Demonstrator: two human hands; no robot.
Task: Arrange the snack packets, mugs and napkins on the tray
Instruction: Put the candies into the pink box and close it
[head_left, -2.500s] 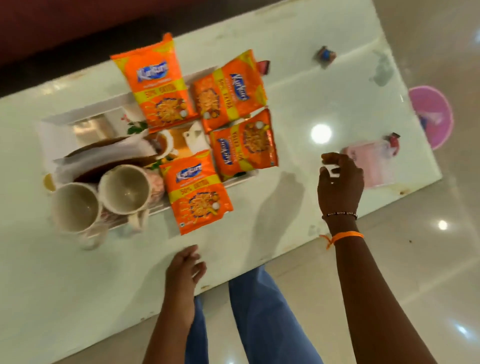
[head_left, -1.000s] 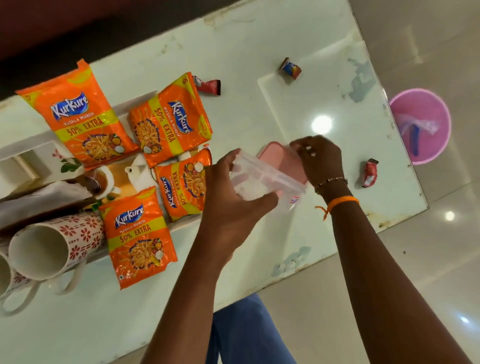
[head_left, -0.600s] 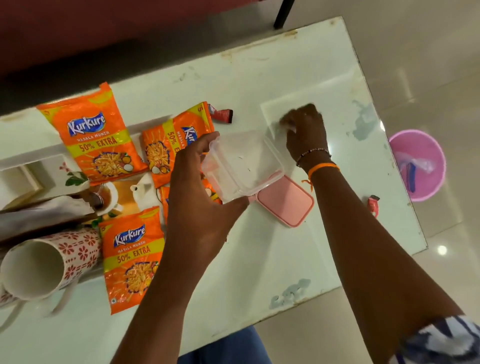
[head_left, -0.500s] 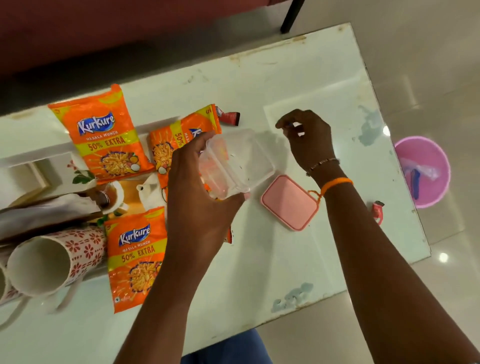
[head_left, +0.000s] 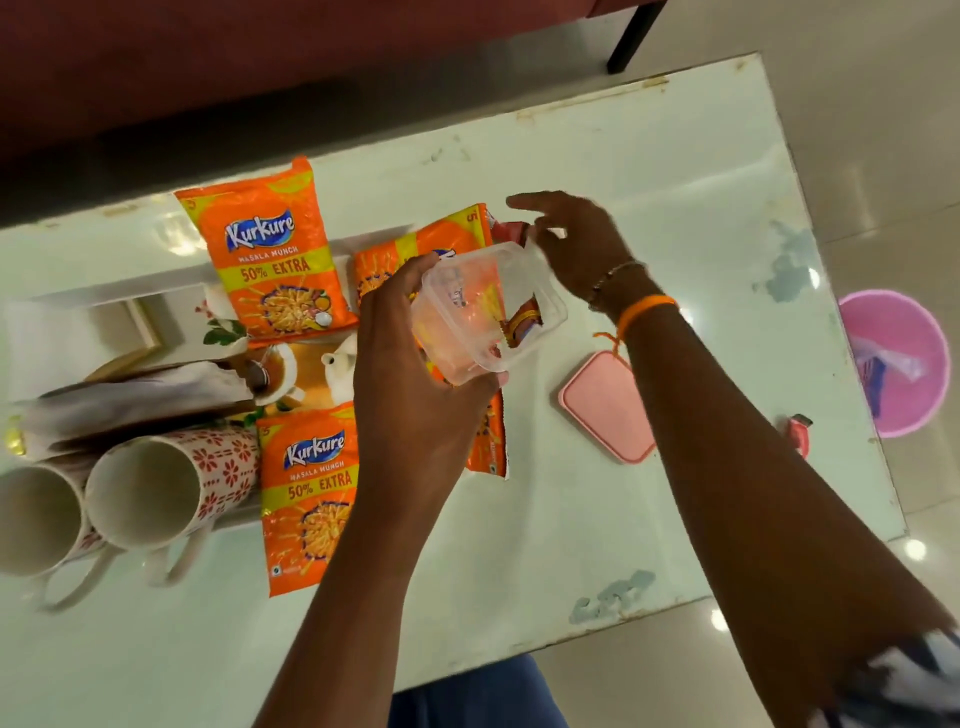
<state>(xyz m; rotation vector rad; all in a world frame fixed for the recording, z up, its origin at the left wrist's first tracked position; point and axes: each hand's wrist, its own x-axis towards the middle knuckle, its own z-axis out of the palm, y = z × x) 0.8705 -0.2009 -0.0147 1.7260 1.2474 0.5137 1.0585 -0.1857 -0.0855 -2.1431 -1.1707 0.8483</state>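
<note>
Left hand (head_left: 415, 395) gripped clear box (head_left: 488, 312) above packets (head_left: 275, 260) on tray (head_left: 62, 322) | right hand (head_left: 571, 244) open, dropping wrapper (head_left: 522, 325) in | mugs (head_left: 150, 488) lay at near edge, could roll off desk (head_left: 597, 519) if nudged

Left hand (head_left: 410, 374) gripping clear container (head_left: 488, 312) above snack packets (head_left: 278, 260). Right hand (head_left: 576, 244) just beyond container, fingers spread. Pink lid (head_left: 605, 405) right of container, flat on table (head_left: 649, 176).
</note>
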